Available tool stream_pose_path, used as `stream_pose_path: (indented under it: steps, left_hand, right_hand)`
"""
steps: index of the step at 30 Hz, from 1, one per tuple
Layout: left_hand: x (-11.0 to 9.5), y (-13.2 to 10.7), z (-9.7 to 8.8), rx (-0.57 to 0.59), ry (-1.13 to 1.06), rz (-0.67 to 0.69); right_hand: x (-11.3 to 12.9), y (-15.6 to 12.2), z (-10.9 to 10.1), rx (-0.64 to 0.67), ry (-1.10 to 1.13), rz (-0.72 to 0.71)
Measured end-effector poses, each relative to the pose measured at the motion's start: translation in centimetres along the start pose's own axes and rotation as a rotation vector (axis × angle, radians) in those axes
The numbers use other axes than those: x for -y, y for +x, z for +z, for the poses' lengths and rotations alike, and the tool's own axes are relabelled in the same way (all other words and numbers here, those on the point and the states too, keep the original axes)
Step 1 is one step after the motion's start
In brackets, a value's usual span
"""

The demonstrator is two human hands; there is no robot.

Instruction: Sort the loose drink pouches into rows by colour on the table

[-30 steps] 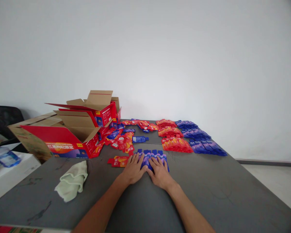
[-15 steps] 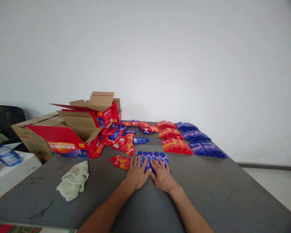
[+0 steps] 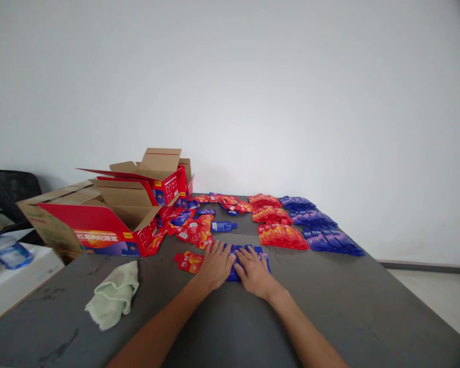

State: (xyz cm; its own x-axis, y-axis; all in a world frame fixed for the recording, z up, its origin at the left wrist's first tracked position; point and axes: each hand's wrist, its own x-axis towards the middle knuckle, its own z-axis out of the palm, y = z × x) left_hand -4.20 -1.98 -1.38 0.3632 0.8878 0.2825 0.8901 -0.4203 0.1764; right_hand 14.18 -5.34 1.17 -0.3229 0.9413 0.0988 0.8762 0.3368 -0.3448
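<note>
My left hand (image 3: 215, 265) and my right hand (image 3: 255, 271) lie side by side, fingers stretched flat, on a row of blue sachets (image 3: 263, 254) on the grey table (image 3: 329, 301). Both hands press down on the sachets, and neither grips one. A red sachet (image 3: 187, 261) lies just left of my left hand. Beyond the hands a loose heap of red and blue sachets (image 3: 193, 227) spreads toward the boxes.
Open red cardboard boxes (image 3: 111, 225) stand at the back left. Sorted rows of red sachets (image 3: 279, 235) and blue sachets (image 3: 329, 237) lie at the back right. A pale green cloth (image 3: 113, 294) rests at the left. A white side table with a water bottle (image 3: 7, 250) stands beside it.
My hands have stayed flat on the blue sachets, drawing them slightly together. The camera has tilted a little, shifting the scene down.
</note>
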Motion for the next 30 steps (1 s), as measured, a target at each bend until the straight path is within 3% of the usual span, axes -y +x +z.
stream_pose_path:
  steps: [4,7,10,14,18,23,27,30]
  left_hand:
    - [2.2,4.4,0.4,-0.045,0.043,-0.003]
    - [4.1,7.9,1.4,-0.011,0.070,-0.046]
    - [5.4,10.8,2.8,0.024,0.097,-0.126]
    - [5.9,12.9,4.1,0.033,0.098,-0.217]
    - [5.7,13.6,3.8,0.015,0.061,-0.232]
    - [5.2,13.6,1.4,-0.016,0.005,-0.269]
    - [3.4,12.5,-0.7,-0.140,-0.270,-0.409]
    - [1.0,10.7,-1.0,-0.158,-0.582,-0.456]
  right_hand:
    - [0.0,3.6,-0.2,-0.041,-0.037,0.012]
    - [-0.3,5.4,0.4,-0.087,-0.053,0.029]
    - [-0.9,6.3,1.1,-0.123,-0.048,0.020]
    - [-1.6,6.7,1.6,-0.148,-0.041,0.025]
    - [-2.4,6.7,1.7,-0.211,-0.032,0.039]
    - [-3.3,6.3,0.9,-0.328,0.019,0.043]
    - [-4.6,5.5,-0.4,-0.440,0.146,0.005]
    - [-5.6,4.5,-1.3,-0.461,0.263,0.100]
